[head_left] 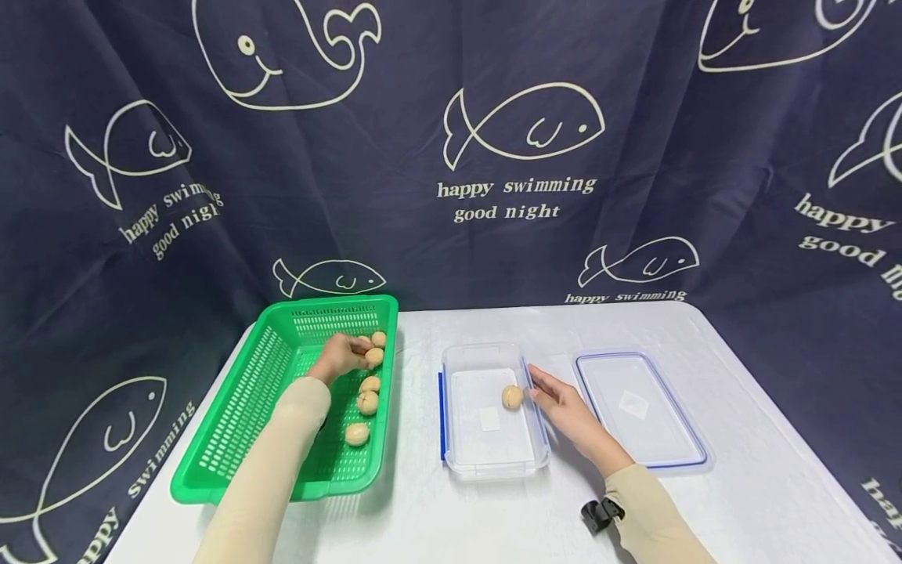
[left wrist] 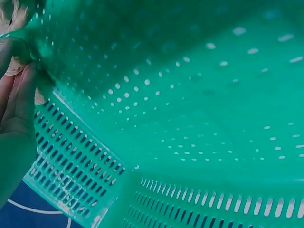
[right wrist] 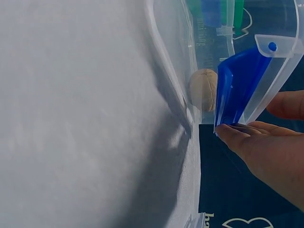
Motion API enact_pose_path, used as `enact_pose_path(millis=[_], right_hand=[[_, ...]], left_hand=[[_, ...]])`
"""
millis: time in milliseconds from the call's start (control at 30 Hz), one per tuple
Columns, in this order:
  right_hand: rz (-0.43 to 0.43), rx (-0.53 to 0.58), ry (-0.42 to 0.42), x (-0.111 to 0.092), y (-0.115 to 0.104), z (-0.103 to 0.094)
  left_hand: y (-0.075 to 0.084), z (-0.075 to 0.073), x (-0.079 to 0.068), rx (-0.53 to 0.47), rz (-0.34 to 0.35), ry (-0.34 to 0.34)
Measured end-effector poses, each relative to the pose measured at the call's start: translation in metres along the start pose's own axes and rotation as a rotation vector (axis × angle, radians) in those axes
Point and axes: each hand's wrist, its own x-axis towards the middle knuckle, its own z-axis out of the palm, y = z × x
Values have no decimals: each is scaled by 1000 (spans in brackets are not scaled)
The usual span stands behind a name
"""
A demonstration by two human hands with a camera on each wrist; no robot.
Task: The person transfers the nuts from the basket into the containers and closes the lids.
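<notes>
My left hand (head_left: pixel 340 356) reaches into the green basket (head_left: pixel 390 392) and pinches a walnut (left wrist: pixel 16 65) between thumb and fingers. More walnuts (head_left: pixel 368 403) lie in a row along the basket's right side. At the right side of a clear plastic container (head_left: pixel 461 466), my right hand (head_left: pixel 564 403) holds the edge, its fingers against the blue latch (right wrist: pixel 242 83) and its thumb by the rim. One walnut (head_left: pixel 512 397) sits inside that container, near its right wall.
Right of the container lies its clear lid (head_left: pixel 634 405) with a blue seal, partly behind my right forearm. A white cloth (head_left: pixel 423 517) covers the table. Behind it hangs a dark blue curtain (head_left: pixel 423 258) with fish drawings. A black clip-like device (head_left: pixel 601 515) is at my right wrist.
</notes>
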Motion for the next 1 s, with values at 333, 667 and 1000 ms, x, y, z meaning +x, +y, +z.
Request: enact_pose_path(millis=[333, 667, 1000], right_hand=[[2, -6, -9, -1, -2, 0], [7, 7, -2, 0, -1, 0], [12, -5, -8, -1, -3, 1]], left_hand=[[0, -11, -1, 17, -9, 27], [5, -24, -3, -48, 3, 53], [20, -41, -11, -187, -11, 40]])
